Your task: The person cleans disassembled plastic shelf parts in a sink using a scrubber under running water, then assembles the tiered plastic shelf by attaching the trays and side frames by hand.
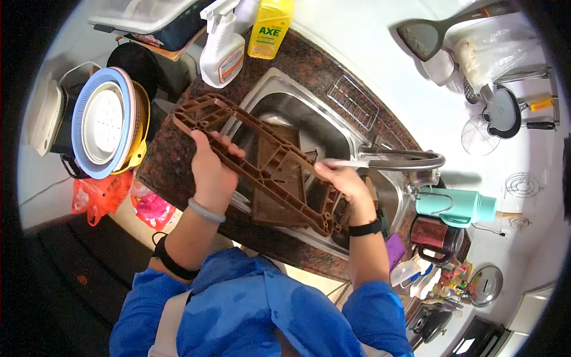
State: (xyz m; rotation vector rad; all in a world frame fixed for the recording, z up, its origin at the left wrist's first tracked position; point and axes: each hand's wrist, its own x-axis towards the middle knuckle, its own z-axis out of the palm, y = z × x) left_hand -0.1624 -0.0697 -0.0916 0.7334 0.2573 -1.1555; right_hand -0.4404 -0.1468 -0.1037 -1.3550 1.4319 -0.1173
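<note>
A long brown plastic frame with ribbed sides and cross-bars (pixel 262 177) is held tilted over the sink. My left hand (pixel 215 169) grips its near side toward the left end, fingers curled round the rail. Toward the right end, my right hand (pixel 345 181) is closed on the far rail, close below the tap's spout (pixel 380 163). Under the frame, a flat brown panel (pixel 278 205) rests across the steel sink (pixel 273 80) and its front rim. My fingertips are partly hidden by the rails.
A white spray bottle (pixel 222 50) and a yellow AXE bottle (pixel 270 30) stand behind the sink. Stacked basins (pixel 83 128) are at the left. At the right are a teal flask (pixel 455 205), a kettle (pixel 437 235) and utensils hanging on the wall.
</note>
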